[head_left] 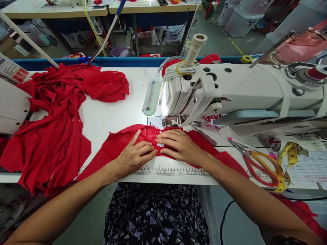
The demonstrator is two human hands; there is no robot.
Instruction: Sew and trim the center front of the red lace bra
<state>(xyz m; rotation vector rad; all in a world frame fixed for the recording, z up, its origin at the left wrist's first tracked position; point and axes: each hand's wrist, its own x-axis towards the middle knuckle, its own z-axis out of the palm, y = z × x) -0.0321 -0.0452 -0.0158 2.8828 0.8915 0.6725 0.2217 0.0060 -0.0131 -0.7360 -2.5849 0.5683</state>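
Note:
A red fabric piece [120,141] with a lacy edge lies spread across the white sewing table, its upper edge by the needle area of the sewing machine [201,98]. My left hand [136,153] rests on it left of the needle, fingers laid on the cloth and one digit pointing up toward the lace. Just to the right, my right hand [177,144] lies flat on the same fabric, fingers stretched leftward and slightly apart. A small pale patch [160,144] shows between the hands. The fingertips of both hands nearly meet. The presser foot is partly hidden by the machine head.
A heap of red cloth [61,119] covers the table's left side and hangs over its front edge. Scissors [263,163], a yellow measuring tape [288,154] and a pink-capped pen [251,147] lie at right. A printed ruler [176,171] runs along the front edge.

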